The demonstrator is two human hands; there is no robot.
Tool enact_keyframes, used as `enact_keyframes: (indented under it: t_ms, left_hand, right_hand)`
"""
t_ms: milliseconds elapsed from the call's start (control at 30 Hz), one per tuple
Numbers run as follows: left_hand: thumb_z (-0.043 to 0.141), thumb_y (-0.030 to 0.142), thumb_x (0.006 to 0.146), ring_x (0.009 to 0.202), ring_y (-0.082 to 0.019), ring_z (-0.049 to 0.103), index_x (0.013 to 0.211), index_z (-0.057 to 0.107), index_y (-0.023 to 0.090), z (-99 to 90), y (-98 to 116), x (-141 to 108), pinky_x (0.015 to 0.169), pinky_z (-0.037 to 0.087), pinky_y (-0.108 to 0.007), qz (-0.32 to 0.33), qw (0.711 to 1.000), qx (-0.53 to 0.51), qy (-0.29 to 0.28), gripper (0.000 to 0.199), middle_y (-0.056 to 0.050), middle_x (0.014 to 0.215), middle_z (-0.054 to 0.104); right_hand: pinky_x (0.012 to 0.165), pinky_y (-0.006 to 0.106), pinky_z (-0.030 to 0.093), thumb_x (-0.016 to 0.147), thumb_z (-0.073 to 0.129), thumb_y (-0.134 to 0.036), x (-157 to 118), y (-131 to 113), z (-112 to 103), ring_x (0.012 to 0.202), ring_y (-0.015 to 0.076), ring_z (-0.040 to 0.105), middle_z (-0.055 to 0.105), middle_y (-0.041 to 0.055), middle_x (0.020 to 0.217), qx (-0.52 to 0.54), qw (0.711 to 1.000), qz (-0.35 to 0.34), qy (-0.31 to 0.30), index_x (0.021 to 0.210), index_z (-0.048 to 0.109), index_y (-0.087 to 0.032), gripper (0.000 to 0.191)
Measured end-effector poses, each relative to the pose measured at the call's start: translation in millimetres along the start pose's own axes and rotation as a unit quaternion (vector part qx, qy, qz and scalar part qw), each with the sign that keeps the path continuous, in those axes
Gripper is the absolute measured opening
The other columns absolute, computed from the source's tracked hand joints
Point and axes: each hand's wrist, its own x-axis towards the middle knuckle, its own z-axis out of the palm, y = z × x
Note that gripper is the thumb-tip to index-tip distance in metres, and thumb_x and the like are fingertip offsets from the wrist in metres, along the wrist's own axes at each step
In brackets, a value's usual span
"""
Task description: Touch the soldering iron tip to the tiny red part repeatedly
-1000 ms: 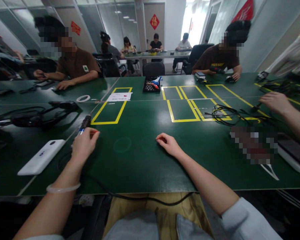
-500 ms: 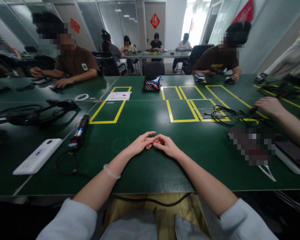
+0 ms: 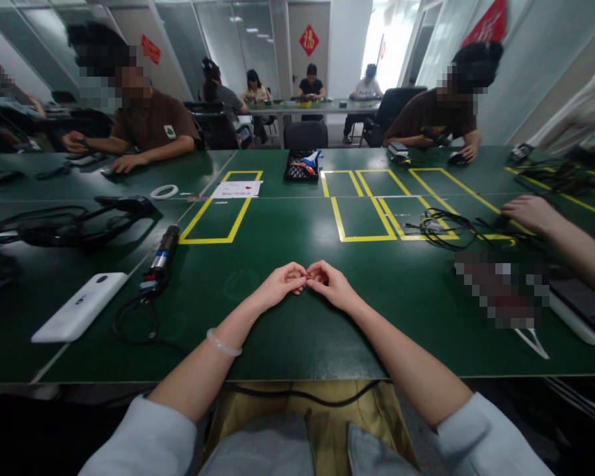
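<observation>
My left hand point(image 3: 283, 285) and my right hand point(image 3: 328, 284) meet fingertip to fingertip just above the green table point(image 3: 287, 344). A tiny red thing point(image 3: 307, 277) shows between their fingertips, mostly covered; its kind is too small to make out. The fingers of both hands are curled and pinched around it. On my left wrist sits a pale translucent bangle point(image 3: 223, 344).
To the left are a white power bank point(image 3: 82, 307), a black cylindrical tool point(image 3: 163, 251) with a cable, and a white tape roll point(image 3: 164, 192). Ahead stands a black tray point(image 3: 300, 173). Black cables point(image 3: 439, 227) and a co-worker's hand point(image 3: 533, 210) are at right.
My left fingers have curled in; its index finger was stretched out before and now pinches at the small red thing. The right hand stays nearly in place.
</observation>
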Motion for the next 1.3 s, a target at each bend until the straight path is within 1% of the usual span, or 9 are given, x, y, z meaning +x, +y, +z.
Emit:
enact_keyframes:
  t_ms: [200, 600, 833, 933, 1000, 1067, 1200, 1267, 1300]
  left_hand:
    - [0.07, 0.034, 0.074, 0.07, -0.009, 0.056, 0.096, 0.054, 0.017, 0.2, 0, -1, 0.068, 0.048, -0.025, 0.035, 0.999, 0.019, -0.007, 0.032, 0.0, 0.083, 0.057]
    - [0.07, 0.029, 0.073, 0.075, -0.01, 0.057, 0.093, 0.052, 0.016, 0.9, 0, -2, 0.069, 0.049, -0.026, 0.032, 0.999, 0.02, -0.001, 0.03, -0.002, 0.091, 0.058]
    - [0.063, 0.035, 0.078, 0.091, -0.015, 0.06, 0.125, 0.048, 0.019, -11.2, 4, -6, 0.084, 0.047, -0.033, 0.037, 0.997, 0.068, 0.0, 0.052, -0.007, 0.103, 0.06]
    - [0.056, 0.041, 0.082, 0.104, -0.019, 0.058, 0.13, 0.047, 0.02, -35.0, 10, -16, 0.096, 0.043, -0.037, 0.04, 0.984, 0.169, 0.046, 0.053, -0.009, 0.113, 0.06]
    - [0.053, 0.045, 0.083, 0.114, -0.022, 0.054, 0.131, 0.047, 0.021, -60.8, 12, -28, 0.1, 0.04, -0.04, 0.032, 0.957, 0.271, 0.1, 0.053, -0.01, 0.122, 0.056]
    - [0.052, 0.046, 0.083, 0.123, -0.026, 0.047, 0.131, 0.047, 0.022, -94.9, 11, -45, 0.104, 0.037, -0.044, 0.025, 0.903, 0.39, 0.179, 0.054, -0.011, 0.132, 0.049]
    - [0.062, 0.04, 0.075, 0.131, -0.041, 0.034, 0.128, 0.046, 0.014, -178.9, -2, -89, 0.105, 0.03, -0.053, -0.011, 0.758, 0.535, 0.373, 0.062, -0.017, 0.141, 0.038]
    - [0.068, 0.041, 0.068, 0.131, -0.047, 0.03, 0.125, 0.046, 0.013, -219.2, -12, -111, 0.103, 0.029, -0.057, -0.048, 0.743, 0.535, 0.398, 0.067, -0.017, 0.138, 0.041]
    - [0.07, 0.039, 0.064, 0.131, -0.049, 0.028, 0.12, 0.048, 0.013, -236.4, -16, -120, 0.102, 0.029, -0.057, -0.058, 0.762, 0.516, 0.388, 0.065, -0.016, 0.133, 0.046]
  right_hand:
    - [0.06, 0.024, 0.042, 0.082, 0.06, -0.036, 1, 2, -2, 0.062, 0.0109, 0.05, 0.058, -0.0016, 0.073, -0.001, 1.0, 0.014, -0.004, 0.089, 0.058, -0.017, 0.02]
    - [0.062, 0.024, 0.041, 0.076, 0.066, -0.029, 1, 0, -4, 0.065, 0.0113, 0.052, 0.059, -0.0014, 0.074, -0.032, 0.999, 0.008, 0.005, 0.089, 0.059, -0.017, 0.019]
    - [0.059, 0.024, 0.041, 0.076, 0.065, -0.03, 2, 2, -5, 0.061, 0.0107, 0.05, 0.057, -0.0023, 0.071, -0.015, 0.999, 0.027, 0.008, 0.091, 0.058, -0.017, 0.021]
    - [0.059, 0.023, 0.041, 0.076, 0.065, -0.03, 3, 3, -5, 0.06, 0.0105, 0.05, 0.056, -0.0026, 0.07, -0.015, 0.999, 0.03, 0.011, 0.091, 0.058, -0.017, 0.021]
    - [0.06, 0.023, 0.042, 0.075, 0.065, -0.029, 3, 2, -6, 0.061, 0.0104, 0.05, 0.056, -0.0026, 0.071, -0.02, 0.999, 0.031, 0.014, 0.091, 0.058, -0.017, 0.021]
    - [0.06, 0.023, 0.041, 0.075, 0.065, -0.028, 2, 0, -5, 0.061, 0.0104, 0.05, 0.056, -0.0026, 0.07, -0.024, 0.999, 0.033, 0.014, 0.09, 0.058, -0.016, 0.02]
    - [0.06, 0.023, 0.04, 0.076, 0.065, -0.028, 2, -3, -4, 0.062, 0.0107, 0.05, 0.056, -0.0024, 0.069, -0.031, 0.999, 0.035, 0.004, 0.089, 0.059, -0.016, 0.019]
    - [0.06, 0.023, 0.04, 0.076, 0.065, -0.028, 1, -4, -3, 0.062, 0.0107, 0.05, 0.056, -0.0024, 0.07, -0.034, 0.999, 0.035, 0.002, 0.089, 0.059, -0.016, 0.019]
    - [0.06, 0.023, 0.04, 0.076, 0.065, -0.028, 1, -4, -3, 0.063, 0.0108, 0.05, 0.056, -0.0023, 0.07, -0.036, 0.999, 0.034, 0.001, 0.089, 0.06, -0.016, 0.019]
